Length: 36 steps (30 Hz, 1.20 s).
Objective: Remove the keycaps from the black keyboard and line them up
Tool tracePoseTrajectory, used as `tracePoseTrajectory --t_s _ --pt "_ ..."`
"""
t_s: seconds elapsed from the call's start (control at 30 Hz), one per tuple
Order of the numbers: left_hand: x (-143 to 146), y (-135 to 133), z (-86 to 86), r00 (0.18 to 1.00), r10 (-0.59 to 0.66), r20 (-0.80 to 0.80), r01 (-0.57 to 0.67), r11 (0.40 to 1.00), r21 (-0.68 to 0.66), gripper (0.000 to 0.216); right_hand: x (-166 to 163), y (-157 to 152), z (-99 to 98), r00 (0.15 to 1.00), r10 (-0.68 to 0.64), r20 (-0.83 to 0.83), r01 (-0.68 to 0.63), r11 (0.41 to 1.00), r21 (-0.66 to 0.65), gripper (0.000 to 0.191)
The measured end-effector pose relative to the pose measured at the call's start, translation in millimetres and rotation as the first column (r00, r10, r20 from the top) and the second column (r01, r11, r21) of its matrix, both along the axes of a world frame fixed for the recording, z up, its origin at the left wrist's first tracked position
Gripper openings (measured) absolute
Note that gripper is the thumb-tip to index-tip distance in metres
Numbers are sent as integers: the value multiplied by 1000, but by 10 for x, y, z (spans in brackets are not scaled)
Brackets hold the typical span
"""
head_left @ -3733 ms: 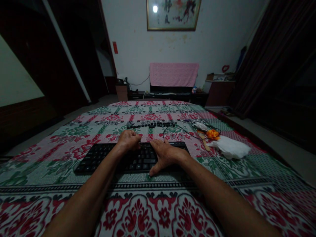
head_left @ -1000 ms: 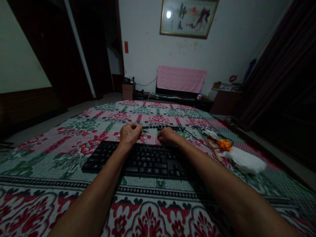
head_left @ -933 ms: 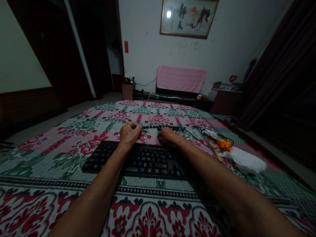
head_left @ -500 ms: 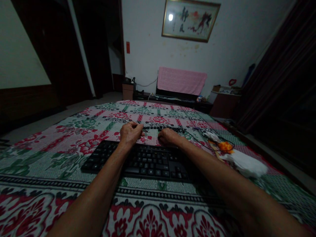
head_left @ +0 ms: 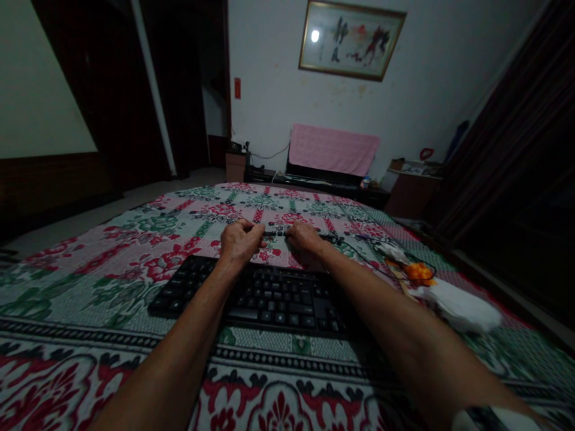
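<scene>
A thin black cable (head_left: pixel 275 233) with light bands stretches between my hands, just above or on the patterned bedspread (head_left: pixel 171 224). Its left end is pinched between the thumb and fingers of my left hand (head_left: pixel 240 242), which is closed. My right hand (head_left: pixel 305 238) is curled closed around the cable a short way to the right, and its fingertips are partly hidden. More dark cord continues past the right hand. Nearer to me lies a black keyboard (head_left: pixel 278 296), keys up, on the bedspread beneath my forearms, which cover parts of it.
To the right lie an orange item (head_left: pixel 418 272), a white crumpled bag or cloth (head_left: pixel 462 305) and a loop of dark cord. Beyond the bed stand a low cabinet with a pink towel (head_left: pixel 335 149) draped over a dark panel, and a side cabinet (head_left: pixel 411 194).
My right hand has moved slightly forward and now covers part of the cable that showed beyond it before. My left hand keeps its pinch. The view has shifted slightly.
</scene>
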<state>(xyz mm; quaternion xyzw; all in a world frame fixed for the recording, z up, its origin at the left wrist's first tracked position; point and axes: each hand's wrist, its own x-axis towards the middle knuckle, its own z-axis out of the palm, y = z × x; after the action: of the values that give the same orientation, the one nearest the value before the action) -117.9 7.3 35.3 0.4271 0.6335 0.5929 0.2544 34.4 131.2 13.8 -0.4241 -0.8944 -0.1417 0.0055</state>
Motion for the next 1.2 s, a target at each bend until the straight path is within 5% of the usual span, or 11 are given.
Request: tracePoseTrajectory --t_s 1.0,1.2 --pt "9 30 -37 998 47 -49 -48 999 -17 20 17 -27 29 997 -62 -37 63 998 21 29" --pt "-8 -37 36 986 -153 -62 145 983 -113 16 262 -209 200 987 -77 -141 75 997 -18 27"
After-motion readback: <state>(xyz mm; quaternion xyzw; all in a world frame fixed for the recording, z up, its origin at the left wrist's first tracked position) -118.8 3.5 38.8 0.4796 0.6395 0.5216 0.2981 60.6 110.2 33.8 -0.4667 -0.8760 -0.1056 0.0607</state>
